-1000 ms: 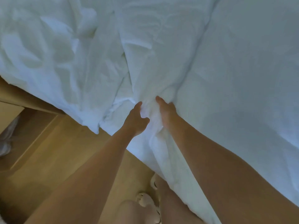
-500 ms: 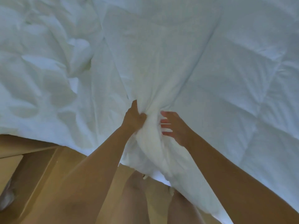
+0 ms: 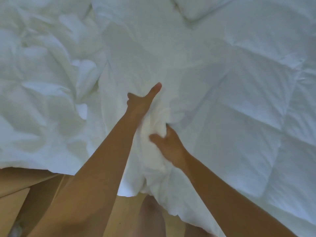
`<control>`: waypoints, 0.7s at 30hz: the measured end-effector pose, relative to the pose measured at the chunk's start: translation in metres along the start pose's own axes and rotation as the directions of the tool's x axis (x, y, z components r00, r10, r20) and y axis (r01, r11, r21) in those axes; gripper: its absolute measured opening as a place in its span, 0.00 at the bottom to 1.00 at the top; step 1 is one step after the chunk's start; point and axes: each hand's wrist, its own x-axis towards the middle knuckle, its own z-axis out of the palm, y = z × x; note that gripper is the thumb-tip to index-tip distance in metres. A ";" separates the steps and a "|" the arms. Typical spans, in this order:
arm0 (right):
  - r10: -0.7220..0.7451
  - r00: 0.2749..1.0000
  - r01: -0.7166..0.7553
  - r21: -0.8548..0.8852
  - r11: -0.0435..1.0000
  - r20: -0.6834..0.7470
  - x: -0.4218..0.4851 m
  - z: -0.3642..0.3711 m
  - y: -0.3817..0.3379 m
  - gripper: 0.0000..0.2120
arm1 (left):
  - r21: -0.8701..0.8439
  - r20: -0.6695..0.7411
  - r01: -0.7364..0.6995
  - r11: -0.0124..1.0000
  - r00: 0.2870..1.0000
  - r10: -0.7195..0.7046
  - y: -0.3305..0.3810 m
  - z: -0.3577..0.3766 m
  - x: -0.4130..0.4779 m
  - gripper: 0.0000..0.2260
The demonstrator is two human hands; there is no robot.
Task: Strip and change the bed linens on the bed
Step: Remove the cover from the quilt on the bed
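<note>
Two bare hands are working at one white bed in the single head view. The left hand (image 3: 139, 103) is reaching toward twelve o'clock, thumb stretched out, its fingers hidden in the cloth, so I cannot tell whether they are closed. The right hand (image 3: 168, 142), just toward five o'clock of it, is pinching a bunched ridge of the duvet cover (image 3: 153, 62), fingers clamped on the fabric. One quilted duvet (image 3: 248, 108) is lying toward three o'clock; one pillow (image 3: 193, 9) is sitting at twelve o'clock; wooden floor (image 3: 13, 206) is showing at seven o'clock. To do this step well, the right hand should probably be anchoring the filling while the left is sliding the cover away in short pulls, avoiding snags.
</note>
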 end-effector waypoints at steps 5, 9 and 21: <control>0.065 0.994 -0.049 -0.170 0.984 0.092 0.003 -0.043 -0.014 0.10 | 0.372 -0.111 -0.145 0.917 0.974 0.199 -0.001 0.006 0.019 0.18; 0.281 0.905 -0.226 0.200 0.953 -0.319 0.031 -0.080 -0.011 0.24 | 0.268 0.064 -0.217 0.939 0.976 0.207 -0.017 -0.019 -0.004 0.10; 0.375 0.809 -0.024 0.612 0.791 -0.453 0.069 -0.073 -0.008 0.31 | 0.002 0.077 0.000 1.000 0.997 0.000 -0.054 -0.034 -0.016 0.19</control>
